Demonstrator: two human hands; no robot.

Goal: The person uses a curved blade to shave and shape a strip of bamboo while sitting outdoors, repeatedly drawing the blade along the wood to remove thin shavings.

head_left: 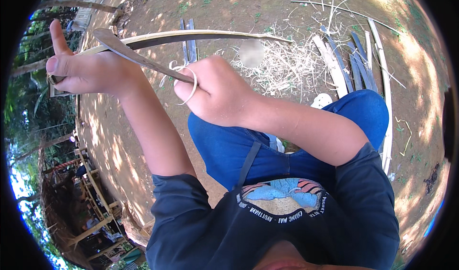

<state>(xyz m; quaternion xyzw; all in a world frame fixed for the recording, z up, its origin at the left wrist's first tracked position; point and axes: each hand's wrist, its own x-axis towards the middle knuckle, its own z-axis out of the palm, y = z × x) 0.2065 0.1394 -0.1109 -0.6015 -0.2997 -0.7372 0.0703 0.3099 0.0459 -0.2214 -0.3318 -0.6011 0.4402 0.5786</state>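
My left hand (91,71) is raised at the upper left, closed round one end of a long split bamboo strip (205,33), with one finger sticking up. The strip, pale on top and dark beneath, reaches rightward in a slight bow. In a fist, my right hand (215,92) grips a knife, its handle mostly hidden by the fingers. The long knife blade (138,57) slants up to the left and crosses the strip close to my left hand. A thin pale curl of shaving (193,90) loops over my right fist.
A heap of pale shavings (282,71) lies on the dirt ground ahead. Split bamboo lengths (361,64) are spread at the right, and two dark strips (191,43) lie behind the knife. My bent knees in blue jeans (368,110) are below my arms. A wooden structure (95,208) stands at the left.
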